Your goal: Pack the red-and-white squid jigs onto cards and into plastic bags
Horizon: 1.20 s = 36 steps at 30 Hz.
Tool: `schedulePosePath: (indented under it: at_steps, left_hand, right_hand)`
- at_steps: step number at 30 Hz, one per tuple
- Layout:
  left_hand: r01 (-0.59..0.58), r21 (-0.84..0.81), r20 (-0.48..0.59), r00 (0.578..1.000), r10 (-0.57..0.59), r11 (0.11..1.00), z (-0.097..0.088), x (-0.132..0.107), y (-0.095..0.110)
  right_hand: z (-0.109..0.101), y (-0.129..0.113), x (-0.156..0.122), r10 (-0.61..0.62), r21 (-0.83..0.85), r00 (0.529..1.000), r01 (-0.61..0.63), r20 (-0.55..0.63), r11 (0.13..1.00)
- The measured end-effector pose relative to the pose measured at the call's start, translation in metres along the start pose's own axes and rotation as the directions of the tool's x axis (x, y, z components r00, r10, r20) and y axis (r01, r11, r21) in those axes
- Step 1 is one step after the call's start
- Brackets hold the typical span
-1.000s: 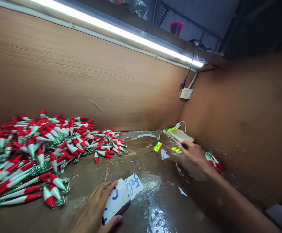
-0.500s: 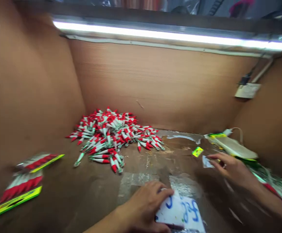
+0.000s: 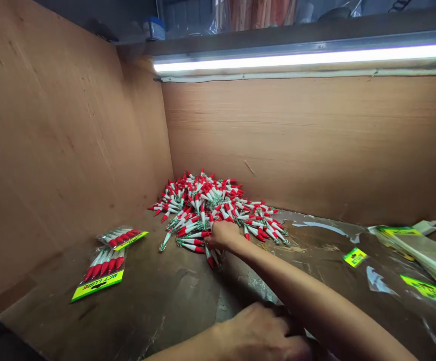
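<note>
My right hand [image 3: 223,234] reaches across to the front edge of a heap of red-and-white fishing lures [image 3: 203,198]. Its fingers are curled down and closed at a lure [image 3: 209,258], which looks blurred; the fingertips are partly hidden. Under the right forearm, at the bottom middle, lies my left hand [image 3: 259,333] with bent fingers. The forearm covers most of the white block with blue writing that it grips; only a pale sliver shows by the fingers.
Two clear packs of lures with yellow cards, a front pack [image 3: 101,271] and a rear pack [image 3: 122,236], lie at left. A small yellow card [image 3: 355,257], a torn white scrap [image 3: 379,281] and a stack of plastic bags [image 3: 421,250] are at right. Wooden walls [image 3: 296,150] enclose the bench.
My right hand has moved from the scrap on the right, leftward across to the lure heap. My left hand stays low in the middle, now partly covered. The view has swung left.
</note>
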<state>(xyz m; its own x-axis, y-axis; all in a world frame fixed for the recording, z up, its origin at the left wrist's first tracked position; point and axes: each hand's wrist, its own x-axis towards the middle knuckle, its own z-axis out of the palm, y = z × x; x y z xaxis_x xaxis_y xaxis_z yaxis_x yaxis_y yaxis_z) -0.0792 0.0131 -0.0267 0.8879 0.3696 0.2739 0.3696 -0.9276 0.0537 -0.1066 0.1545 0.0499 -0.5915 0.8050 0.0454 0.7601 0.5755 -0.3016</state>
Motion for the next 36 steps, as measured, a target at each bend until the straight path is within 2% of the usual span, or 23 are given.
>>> schedulePosePath:
  at_steps: [3, 6, 8, 11, 15, 19, 20, 21, 23, 24, 27, 29, 30, 33, 35, 36]
  left_hand:
    - [0.005, 0.033, -0.007, 1.0, -0.005, 0.999, -0.006, -0.001, 0.002]
    - [0.016, 0.006, -0.02, 1.0, -0.016, 1.0, -0.015, -0.001, 0.005]
    - [0.027, -0.038, -0.03, 0.999, -0.028, 0.999, -0.019, -0.001, 0.006]
    - [0.051, -0.064, -0.009, 0.999, -0.052, 0.997, -0.021, -0.001, 0.004]
    - [0.097, -0.114, 0.047, 0.995, -0.092, 0.989, -0.022, 0.001, 0.0]
    - [0.139, -0.224, 0.099, 0.988, -0.12, 0.965, -0.03, 0.004, -0.002]
    - [0.157, -0.247, 0.1, 0.986, -0.136, 0.956, -0.033, 0.005, -0.002]
    - [0.175, -0.268, 0.095, 0.983, -0.155, 0.947, -0.036, 0.006, -0.002]
    - [0.199, -0.305, 0.084, 0.98, -0.182, 0.931, -0.039, 0.007, -0.002]
    - [0.207, -0.319, 0.083, 0.978, -0.191, 0.925, -0.04, 0.008, -0.002]
    - [0.227, -0.335, 0.111, 0.973, -0.201, 0.915, -0.039, 0.01, -0.002]
    - [0.242, -0.333, 0.137, 0.969, -0.208, 0.911, -0.038, 0.013, -0.002]
    - [0.249, -0.332, 0.148, 0.966, -0.21, 0.91, -0.037, 0.014, -0.002]
    - [0.263, -0.339, 0.168, 0.962, -0.216, 0.903, -0.037, 0.016, -0.002]
    - [0.267, -0.347, 0.171, 0.96, -0.22, 0.899, -0.037, 0.017, -0.001]
    - [0.269, -0.351, 0.172, 0.96, -0.22, 0.897, -0.037, 0.017, -0.001]
  right_hand:
    - [-0.001, 0.008, 0.008, 0.085, 0.078, 0.994, -0.09, 0.063, 0.993]
    - [-0.013, 0.035, -0.003, 0.082, 0.23, 0.985, -0.116, 0.15, 0.966]
    - [-0.025, 0.06, -0.021, 0.049, 0.368, 0.979, -0.121, 0.198, 0.922]
    - [-0.044, 0.103, -0.065, 0.036, 0.562, 0.977, -0.15, 0.209, 0.813]
    - [-0.049, 0.163, -0.135, 0.151, 0.757, 0.978, -0.209, 0.147, 0.619]
    - [-0.033, 0.216, -0.198, 0.293, 0.926, 0.935, -0.279, 0.201, 0.254]
    - [-0.028, 0.225, -0.211, 0.311, 0.938, 0.923, -0.293, 0.227, 0.186]
    - [-0.023, 0.232, -0.222, 0.324, 0.94, 0.914, -0.304, 0.242, 0.154]
    - [-0.015, 0.24, -0.238, 0.34, 0.936, 0.908, -0.313, 0.246, 0.158]
    - [-0.011, 0.241, -0.243, 0.344, 0.93, 0.91, -0.311, 0.232, 0.197]
    - [-0.003, 0.237, -0.249, 0.345, 0.876, 0.93, -0.269, 0.128, 0.4]
    - [0.001, 0.231, -0.246, 0.354, 0.861, 0.935, -0.208, 0.036, 0.463]
    - [0.003, 0.229, -0.244, 0.373, 0.873, 0.928, -0.182, -0.001, 0.453]
    - [0.007, 0.222, -0.238, 0.453, 0.926, 0.891, -0.138, -0.039, 0.352]
    - [0.006, 0.219, -0.237, 0.478, 0.962, 0.878, -0.106, -0.028, 0.252]
    - [0.004, 0.218, -0.238, 0.474, 0.981, 0.88, -0.089, -0.004, 0.173]
